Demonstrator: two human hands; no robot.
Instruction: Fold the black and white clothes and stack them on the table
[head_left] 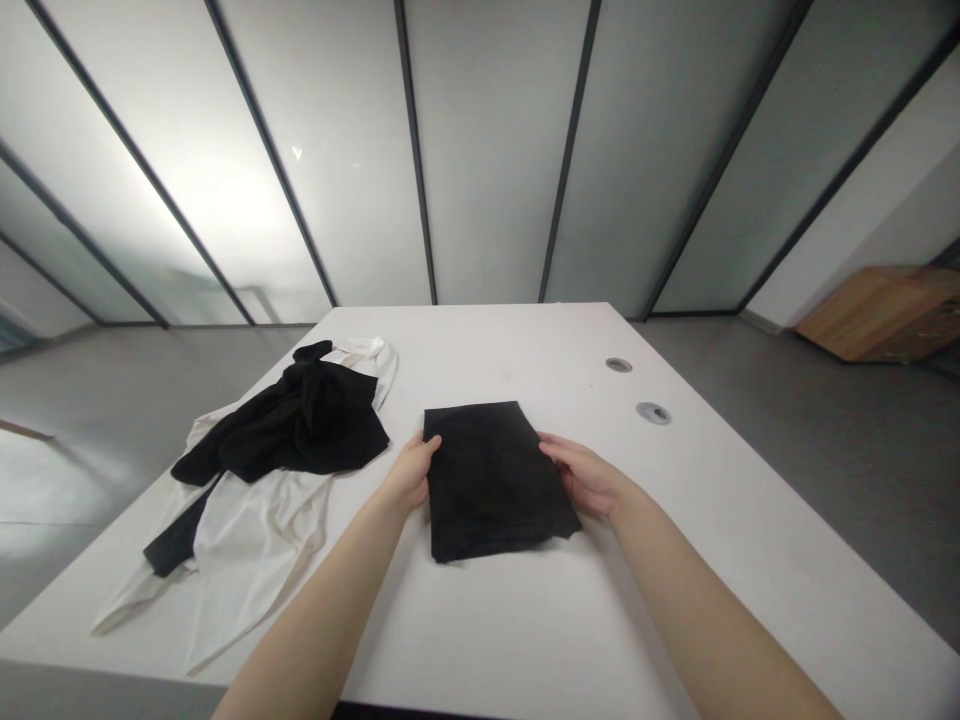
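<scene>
A folded black garment (495,480), a neat rectangle of cloth, lies near the middle of the white table. My left hand (412,472) grips its left edge, thumb on top and the other fingers hidden beneath. On the opposite side my right hand (585,475) holds the right edge, its fingertips partly tucked behind the cloth. The garment's near edge shows loose layers at the right corner.
To the left, a crumpled black garment (307,420) lies over a rumpled white garment (262,530). Two round grommets (654,413) are set in the white table (480,345) at the right. Frosted glass panels (495,150) stand behind; a wooden cabinet (885,310) sits far right.
</scene>
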